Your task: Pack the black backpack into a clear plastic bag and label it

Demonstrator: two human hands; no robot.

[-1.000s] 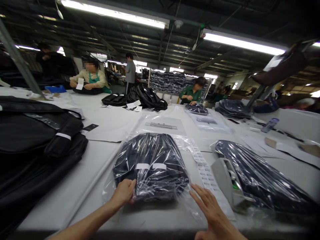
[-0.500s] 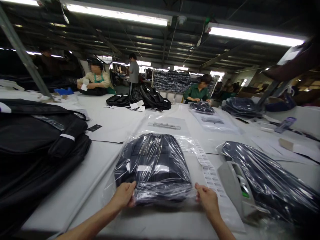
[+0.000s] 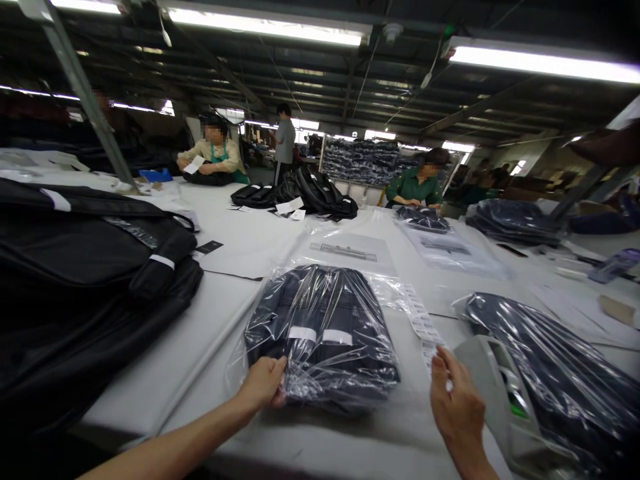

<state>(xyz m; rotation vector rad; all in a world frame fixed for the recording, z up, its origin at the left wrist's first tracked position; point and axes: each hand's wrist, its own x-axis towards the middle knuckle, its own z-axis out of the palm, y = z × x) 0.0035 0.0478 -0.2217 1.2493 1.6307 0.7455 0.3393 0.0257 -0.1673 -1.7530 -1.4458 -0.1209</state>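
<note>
Left hand [image 3: 263, 385] clamps the near edge of the bagged backpack [image 3: 320, 333], fingers closed on the plastic, dead centre on the white table [image 3: 170, 373]. Right hand [image 3: 457, 407], at four o'clock of the bag, pinches the label strip [image 3: 423, 327] beside the grey dispenser [image 3: 505, 393]. At nine o'clock, loose black backpacks [image 3: 90, 267]. At twelve, an empty plastic bag [image 3: 345, 250]; beyond, seated workers [image 3: 417, 187].
</note>
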